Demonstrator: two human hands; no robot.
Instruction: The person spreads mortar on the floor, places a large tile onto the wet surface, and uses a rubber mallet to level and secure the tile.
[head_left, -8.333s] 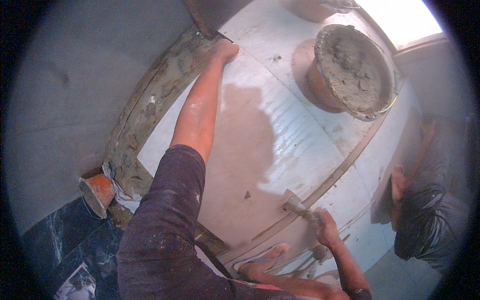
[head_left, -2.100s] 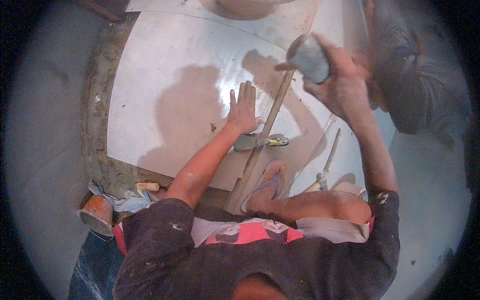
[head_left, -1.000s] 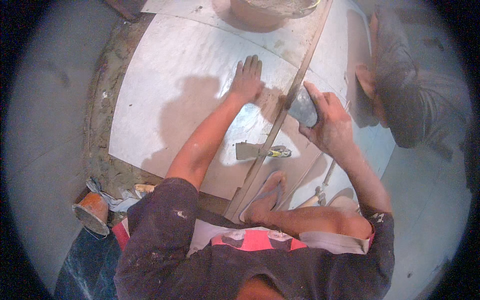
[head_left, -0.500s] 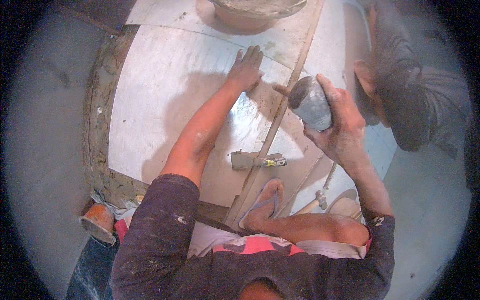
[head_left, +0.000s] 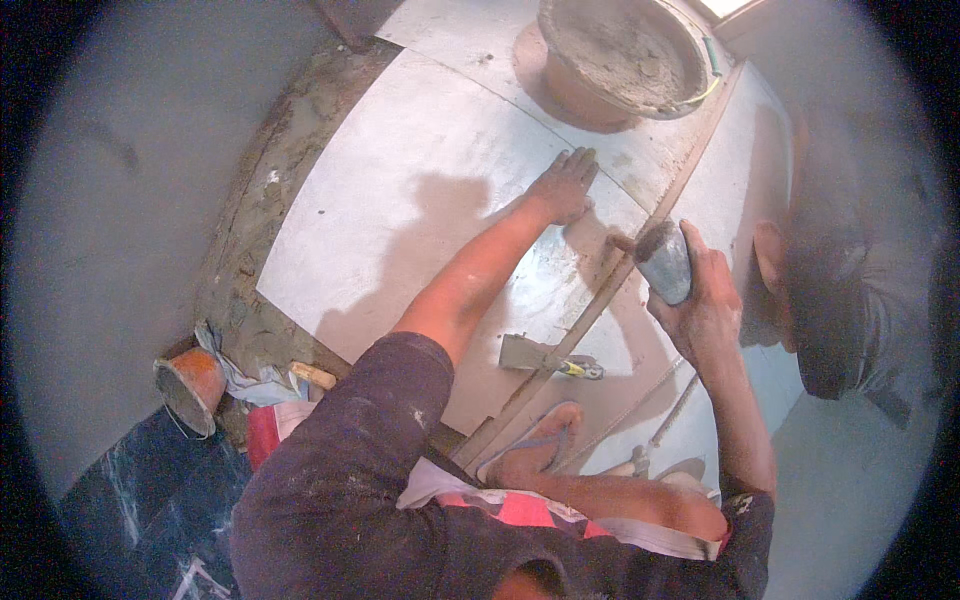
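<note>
My left hand [head_left: 566, 188] lies flat on a large white tile [head_left: 370, 200], its fingers stretched out near a seam. In my right hand [head_left: 708, 300] is a mallet with a dull grey, rounded head [head_left: 668, 272]. I grip it by the head, and a short brown handle [head_left: 620, 242] points left, over the long brown gap [head_left: 590, 308] between tiles. Whether the handle touches the tile I cannot tell. Nearer me, a putty knife [head_left: 530, 353] with a yellow-and-black grip lies across the same gap.
A basin of grey mortar [head_left: 690, 60] stands on the far tiles. At the lower left are an orange bucket [head_left: 195, 385] and a wooden handle [head_left: 312, 375]. My sandalled foot [head_left: 540, 440] rests near a hammer [head_left: 638, 462]. A dark-clothed figure [head_left: 830, 280], perhaps a reflection, shows at the right.
The view has swung, so the tiles and tools sit turned and farther right, and more of the mortar basin shows. My left hand stays flat on the tile; my right still holds the mallet.
</note>
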